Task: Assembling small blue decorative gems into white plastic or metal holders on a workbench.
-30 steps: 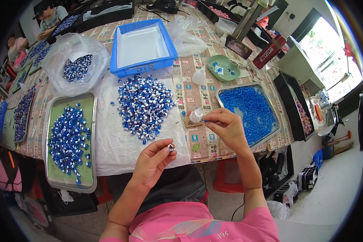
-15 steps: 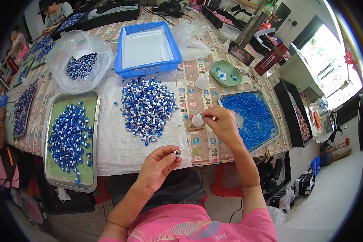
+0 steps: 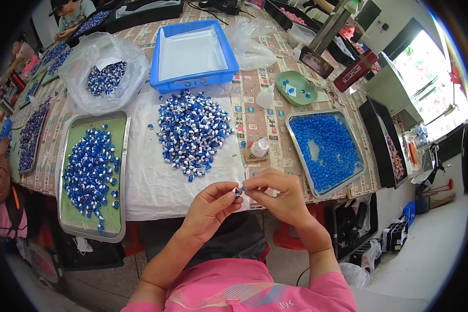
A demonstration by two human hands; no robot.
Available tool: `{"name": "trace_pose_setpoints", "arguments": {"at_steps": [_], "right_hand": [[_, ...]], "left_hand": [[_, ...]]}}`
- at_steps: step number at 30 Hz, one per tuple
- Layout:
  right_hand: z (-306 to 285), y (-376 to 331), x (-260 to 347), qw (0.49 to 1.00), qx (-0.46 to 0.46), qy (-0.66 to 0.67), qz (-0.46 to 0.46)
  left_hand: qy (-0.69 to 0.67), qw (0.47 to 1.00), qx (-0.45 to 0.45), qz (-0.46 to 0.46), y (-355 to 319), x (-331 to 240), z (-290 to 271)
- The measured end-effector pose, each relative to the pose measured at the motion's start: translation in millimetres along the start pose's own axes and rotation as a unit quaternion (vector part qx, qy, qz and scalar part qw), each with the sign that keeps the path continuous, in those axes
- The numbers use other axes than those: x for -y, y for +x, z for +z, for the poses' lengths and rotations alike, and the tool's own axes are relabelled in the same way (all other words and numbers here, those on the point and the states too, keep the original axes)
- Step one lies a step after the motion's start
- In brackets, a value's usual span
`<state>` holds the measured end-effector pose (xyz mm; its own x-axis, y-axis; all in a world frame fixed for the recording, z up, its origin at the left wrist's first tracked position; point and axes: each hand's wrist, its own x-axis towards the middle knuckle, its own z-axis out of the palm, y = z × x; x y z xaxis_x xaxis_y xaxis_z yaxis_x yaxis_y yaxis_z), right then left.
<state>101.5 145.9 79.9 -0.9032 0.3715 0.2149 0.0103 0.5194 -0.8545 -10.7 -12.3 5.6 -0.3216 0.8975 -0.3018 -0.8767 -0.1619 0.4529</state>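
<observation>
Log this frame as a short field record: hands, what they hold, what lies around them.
left hand: pinches a small blue-and-white bead
right hand: fingertips meet the same bead
centre: heap of blue-and-white beads on a white cloth
left: metal tray of finished beads
right: metal tray of plain blue beads
far: empty blue plastic bin

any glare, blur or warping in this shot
Head view: strong fisheye warping, the table edges bow and the corners go black; the window at upper right is blown out; the hands, left and right, and the bead pile look sharp.
</observation>
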Motion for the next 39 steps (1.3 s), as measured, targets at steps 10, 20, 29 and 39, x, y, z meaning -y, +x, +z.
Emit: {"name": "trace_pose_setpoints", "arguments": {"at_steps": [10, 20, 29, 39], "right_hand": [[-5.0, -10.6, -4.4, 1.000, 0.020, 0.003, 0.020], [-38.6, -31.6, 0.0, 0.999, 0.033, -0.017, -0.033], [-53.6, -39.3, -1.0, 0.993, 0.052, -0.026, -0.105], [-72.6, -33.1, -3.0, 0.990, 0.043, 0.009, -0.132]], "left_hand": [[0.041, 0.999, 0.008, -0.009, 2.1, 6.2, 4.9], [0.217, 0.975, -0.002, 0.041, 1.8, 12.0, 42.4], [0.114, 0.991, 0.050, -0.043, 6.3, 20.6, 39.2], [0.214, 0.974, -0.026, 0.070, -16.0, -0.1, 41.2]]}}
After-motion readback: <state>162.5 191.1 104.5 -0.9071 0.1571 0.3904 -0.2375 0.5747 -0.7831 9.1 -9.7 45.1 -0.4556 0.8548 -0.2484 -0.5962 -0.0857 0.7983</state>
